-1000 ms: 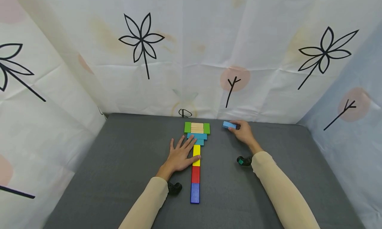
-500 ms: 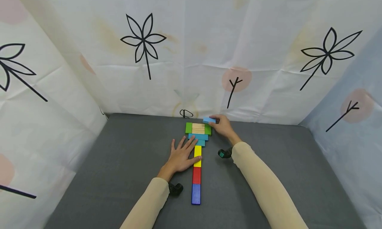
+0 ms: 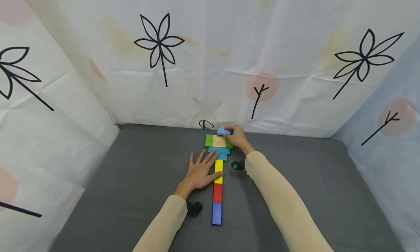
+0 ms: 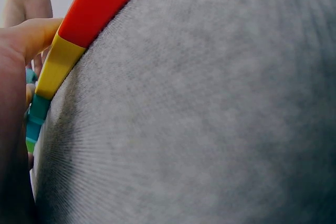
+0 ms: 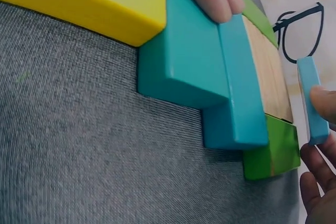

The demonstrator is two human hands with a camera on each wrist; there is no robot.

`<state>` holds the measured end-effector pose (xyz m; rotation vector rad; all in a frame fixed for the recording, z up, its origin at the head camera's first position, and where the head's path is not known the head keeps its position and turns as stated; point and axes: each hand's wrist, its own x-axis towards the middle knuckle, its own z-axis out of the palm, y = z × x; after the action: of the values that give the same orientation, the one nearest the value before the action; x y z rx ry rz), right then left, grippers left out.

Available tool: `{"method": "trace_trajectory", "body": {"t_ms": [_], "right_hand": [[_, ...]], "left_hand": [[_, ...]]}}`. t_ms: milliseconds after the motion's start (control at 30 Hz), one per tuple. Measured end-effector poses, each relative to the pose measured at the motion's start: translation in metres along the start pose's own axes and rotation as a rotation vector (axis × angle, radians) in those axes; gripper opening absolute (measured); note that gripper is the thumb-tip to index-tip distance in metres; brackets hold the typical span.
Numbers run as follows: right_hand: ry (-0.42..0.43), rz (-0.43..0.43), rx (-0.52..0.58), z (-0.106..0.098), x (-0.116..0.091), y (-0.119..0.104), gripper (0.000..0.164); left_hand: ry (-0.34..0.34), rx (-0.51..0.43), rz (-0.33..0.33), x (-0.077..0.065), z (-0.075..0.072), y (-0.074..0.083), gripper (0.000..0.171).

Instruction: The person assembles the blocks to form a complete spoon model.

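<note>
My right hand (image 3: 237, 137) pinches a light blue block (image 3: 223, 131) by its right end, at the far end of a line of blocks. In the right wrist view this light blue block (image 5: 311, 100) stands just past the plain wood blocks (image 5: 268, 66) and a green block (image 5: 273, 150). My left hand (image 3: 199, 174) lies spread beside the line, its fingertips on the teal blocks (image 3: 223, 156) and its thumb over the yellow block (image 3: 218, 166). Nearer me follow a red block (image 3: 217, 192) and a dark blue block (image 3: 216, 213).
The line of blocks runs down the middle of a grey cloth-covered table (image 3: 137, 171). White patterned fabric (image 3: 213, 62) hangs right behind the table's far edge and at both sides. A dark wrist device (image 3: 194, 208) sits under my left sleeve.
My right hand has carried the light blue block leftward, from right of the line to just behind the wood and green blocks. My left hand has stayed in place.
</note>
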<state>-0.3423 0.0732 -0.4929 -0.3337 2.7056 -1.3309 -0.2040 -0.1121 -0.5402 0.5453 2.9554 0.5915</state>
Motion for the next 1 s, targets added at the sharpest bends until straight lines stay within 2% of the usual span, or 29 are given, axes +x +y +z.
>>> {"method": "trace_trajectory", "body": {"t_ms": [333, 767, 1000], "right_hand": [[0.017, 0.033, -0.075, 0.007, 0.007, -0.001, 0.035], [0.013, 0.044, -0.073, 0.015, 0.011, 0.001, 0.034], [0.011, 0.063, -0.096, 0.022, 0.016, 0.002, 0.034]], "left_hand": [[0.003, 0.008, 0.004, 0.001, -0.003, 0.003, 0.081], [0.01, 0.008, 0.01, 0.002, -0.001, 0.003, 0.081], [-0.008, 0.01, -0.004, 0.0, -0.001, 0.001, 0.081]]}}
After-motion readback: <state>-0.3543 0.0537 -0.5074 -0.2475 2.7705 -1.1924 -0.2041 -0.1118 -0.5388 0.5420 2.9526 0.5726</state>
